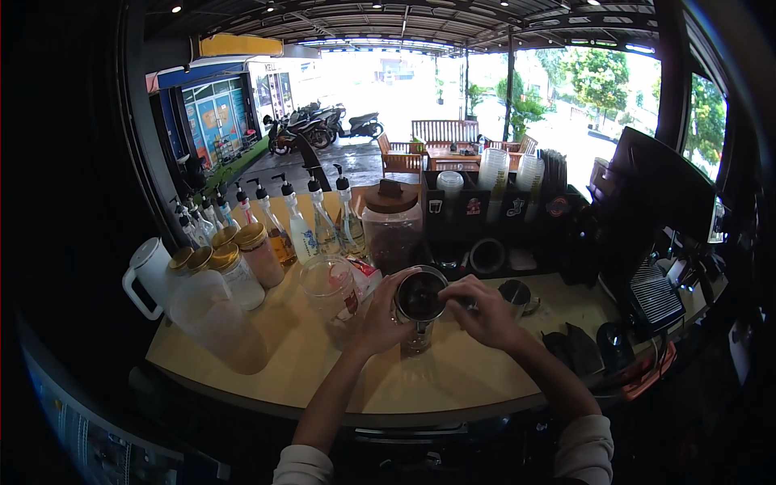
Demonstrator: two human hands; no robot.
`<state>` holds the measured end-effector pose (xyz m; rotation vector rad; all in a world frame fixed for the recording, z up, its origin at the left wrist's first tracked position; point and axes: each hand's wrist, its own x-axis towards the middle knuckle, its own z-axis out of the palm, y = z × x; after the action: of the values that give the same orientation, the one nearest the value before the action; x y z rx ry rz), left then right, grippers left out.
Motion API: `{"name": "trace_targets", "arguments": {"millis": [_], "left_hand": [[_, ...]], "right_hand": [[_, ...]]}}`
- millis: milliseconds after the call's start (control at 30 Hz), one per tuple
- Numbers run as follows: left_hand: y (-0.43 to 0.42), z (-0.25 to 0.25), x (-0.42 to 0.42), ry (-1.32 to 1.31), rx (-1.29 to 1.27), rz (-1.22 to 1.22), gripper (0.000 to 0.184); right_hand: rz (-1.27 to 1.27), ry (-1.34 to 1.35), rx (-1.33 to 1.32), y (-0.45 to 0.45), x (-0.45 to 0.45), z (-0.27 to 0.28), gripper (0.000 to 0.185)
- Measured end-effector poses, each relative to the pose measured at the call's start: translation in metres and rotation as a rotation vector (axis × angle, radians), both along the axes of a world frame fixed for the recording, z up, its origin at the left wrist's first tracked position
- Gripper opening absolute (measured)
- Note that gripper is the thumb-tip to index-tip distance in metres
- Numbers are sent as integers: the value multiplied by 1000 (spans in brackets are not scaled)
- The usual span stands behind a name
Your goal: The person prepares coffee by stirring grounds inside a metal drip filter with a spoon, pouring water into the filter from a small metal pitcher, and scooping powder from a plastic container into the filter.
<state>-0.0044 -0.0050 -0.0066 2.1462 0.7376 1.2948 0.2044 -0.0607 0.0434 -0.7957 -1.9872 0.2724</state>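
Note:
My left hand (pixel 384 317) is wrapped round the side of a round metal cup (pixel 422 296) with a shiny rim and a dark inside. Under the cup a clear glass (pixel 418 339) stands on the counter; whether the two touch I cannot tell. At the cup's right rim, the fingers of my right hand (pixel 487 317) are pinched together, and what they hold is hidden. Left of my left hand stands a clear plastic tub (pixel 327 284), with a red and white packet (pixel 365 276) behind it. A small metal pitcher (pixel 517 296) sits beyond my right hand.
Pump bottles (pixel 303 230) line the counter's far left side, with gold-lidded jars (pixel 257 252) and a translucent jug (pixel 206 311) before them. A wooden-lidded jar (pixel 394 226) and a black cup organizer (pixel 505 210) stand behind. At right are a monitor (pixel 659 182) and dark cloths (pixel 574 347).

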Motion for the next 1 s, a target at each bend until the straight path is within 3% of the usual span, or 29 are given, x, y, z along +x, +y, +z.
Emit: {"name": "trace_targets", "arguments": {"millis": [100,233,433,500,600,700,1000], "left_hand": [[0,3,-1,37,-3,4,81],[-1,7,-4,120,71,36,81],[-2,11,-7,204,93,64,80],[-1,12,-9,227,93,62,81],[0,14,-10,261,81,67,81],[1,14,-9,268,110,53,81],[-1,17,-9,276,181,60,79]], "right_hand": [[139,-19,-196,-2,4,6,13],[123,-58,-254,1,10,19,13],[208,-199,-140,16,17,32,13],[105,-236,-215,17,18,45,13],[192,-273,-365,16,15,52,12],[172,-285,-163,25,13,60,14],[190,-342,-182,32,-2,58,14]]}}
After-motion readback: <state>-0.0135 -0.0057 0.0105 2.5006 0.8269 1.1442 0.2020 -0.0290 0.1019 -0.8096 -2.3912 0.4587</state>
